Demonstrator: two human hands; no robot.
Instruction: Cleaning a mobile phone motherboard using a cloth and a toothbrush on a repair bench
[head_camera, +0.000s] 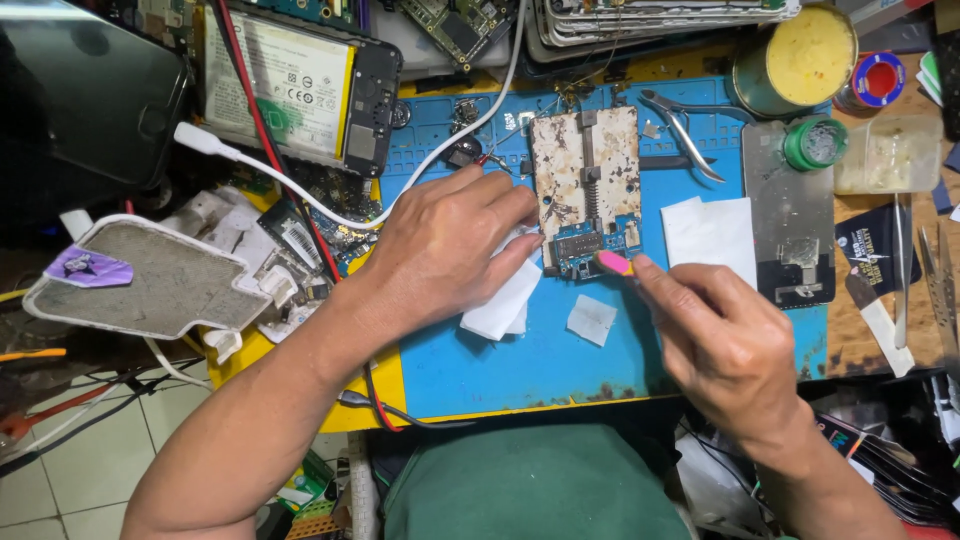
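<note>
My left hand (440, 250) pins a white tissue (505, 295) against the thin, stiff, fragile-looking circuit board (587, 190) lying mid-mat, best held by its edges, while my right hand (725, 340) pinches a pink-tipped tool (613, 263) at its near edge.

A dark, blank phone screen (85, 95) lies at the top left. Beside it, an opened phone shows a pale rectangular battery label (280, 80) with a green mark. A small black printed packet (872, 250) sits at the right.
</note>
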